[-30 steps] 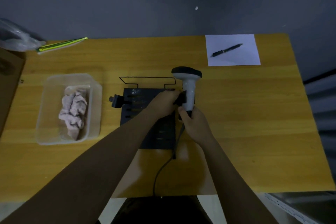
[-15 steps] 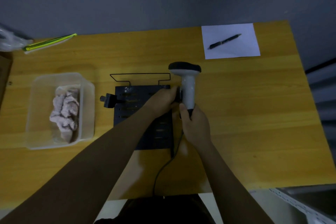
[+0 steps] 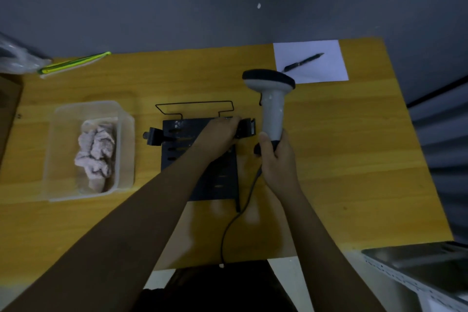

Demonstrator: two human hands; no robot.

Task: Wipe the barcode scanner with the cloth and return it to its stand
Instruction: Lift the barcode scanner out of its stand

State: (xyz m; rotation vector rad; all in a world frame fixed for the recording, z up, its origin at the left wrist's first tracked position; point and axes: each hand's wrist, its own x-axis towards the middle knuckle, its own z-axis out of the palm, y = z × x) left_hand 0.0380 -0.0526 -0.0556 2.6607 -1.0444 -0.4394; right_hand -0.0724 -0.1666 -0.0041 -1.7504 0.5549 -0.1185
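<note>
My right hand (image 3: 274, 157) grips the lower handle of the grey barcode scanner (image 3: 272, 99), which stands upright just right of the black stand (image 3: 177, 144), apart from its clip. The scanner's dark head points away from me and its black cable (image 3: 229, 225) trails to the table's front edge. My left hand (image 3: 219, 134) rests on the stand's top right part, by the right clip (image 3: 247, 128). The crumpled pale cloth (image 3: 95, 152) lies in a clear plastic tub (image 3: 126, 149) at the left.
A white sheet of paper (image 3: 326, 68) with a black pen (image 3: 302, 62) lies at the back right of the wooden table (image 3: 342, 159). A green-edged flat item (image 3: 73, 63) sits at the back left. A metal surface (image 3: 417, 266) shows at the lower right.
The scanner has come off the stand's right clip and moved up and to the right in my right hand. My left hand has stayed on the stand.
</note>
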